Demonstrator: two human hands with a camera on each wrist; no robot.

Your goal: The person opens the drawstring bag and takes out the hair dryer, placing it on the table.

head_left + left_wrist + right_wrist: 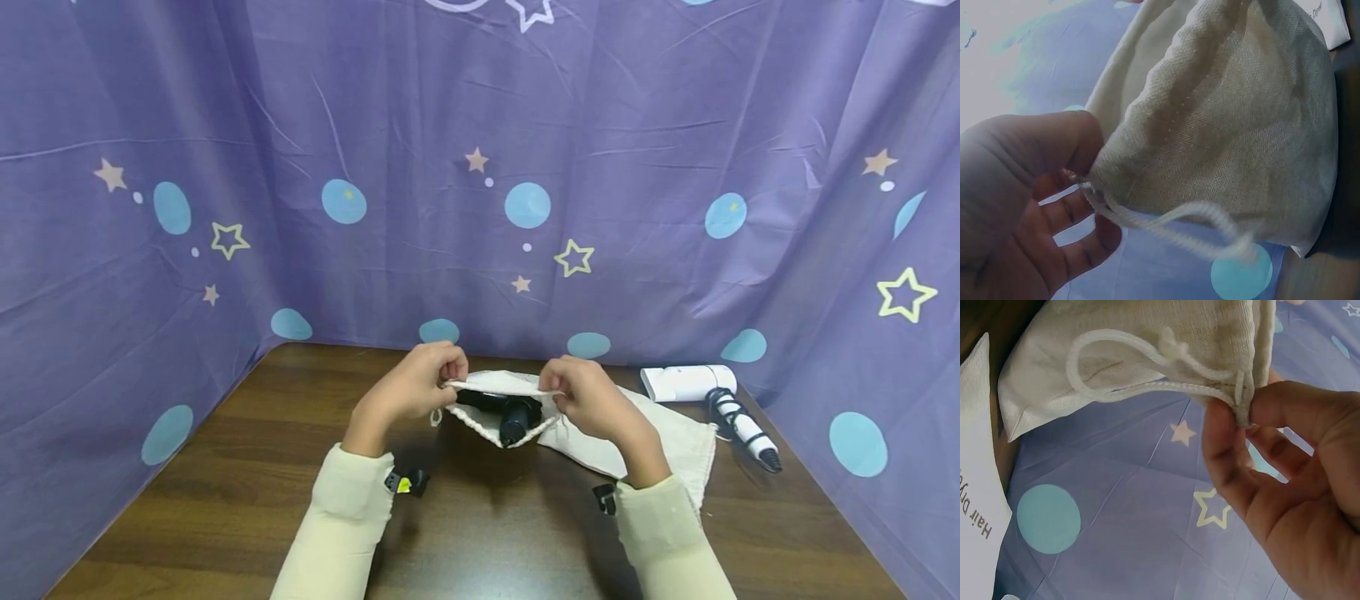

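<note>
Pinching opposite corners of the cloth bag point(1241, 125), fingers point(1225, 440) nipped on the hem, left hand point(416, 382) and right hand point(592, 400) hold it gaping over the tabletop point(480, 533), black device point(517, 419) inside; should either pinch slip, it could sag and spill!

Landmark: drawstring bag point(504, 382). Device point(516, 421) in bag's mouth. Left hand point(420, 379) at bag's left corner, right hand point(592, 396) at right corner. Table point(480, 542) below bag. Cloth pouch point(678, 433) right of bag, on table. Hair dryer point(688, 383) farther right of bag, past pouch, on table; cord point(726, 405) round its handle. Curtain point(420, 275) behind bag, also left and right.
</note>
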